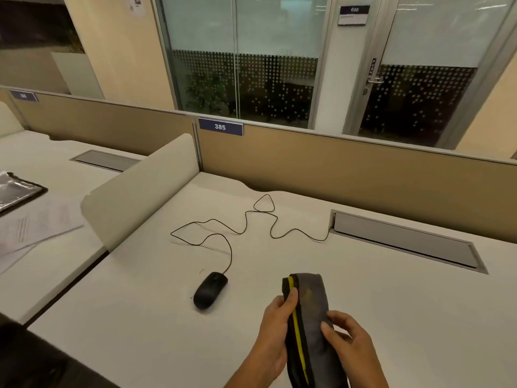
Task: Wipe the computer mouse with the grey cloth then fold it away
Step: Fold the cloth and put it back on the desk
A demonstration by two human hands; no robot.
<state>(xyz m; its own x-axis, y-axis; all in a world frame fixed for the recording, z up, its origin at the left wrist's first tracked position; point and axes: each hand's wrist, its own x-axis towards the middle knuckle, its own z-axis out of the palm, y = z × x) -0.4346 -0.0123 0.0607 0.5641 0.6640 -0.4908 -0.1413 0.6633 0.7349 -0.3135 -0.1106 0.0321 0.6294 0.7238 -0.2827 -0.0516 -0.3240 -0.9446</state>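
A black wired computer mouse (209,289) lies on the white desk (140,317), its thin cable (246,219) snaking back to the desk's cable slot. To the mouse's right, above the desk's front edge, both my hands hold the grey cloth (313,317), folded into a long strip with a yellow stripe and dark edge along its left side. My left hand (275,340) grips the strip's left edge, thumb on the stripe. On the right side, my right hand (352,345) pinches the cloth with its fingertips. The cloth is apart from the mouse.
A grey cable tray lid (402,242) sits at the back right of the desk. A beige partition (349,175) with a "385" label runs behind. A cream side divider (140,191) separates the neighbouring desk, where papers (33,225) and a dark folder (16,191) lie.
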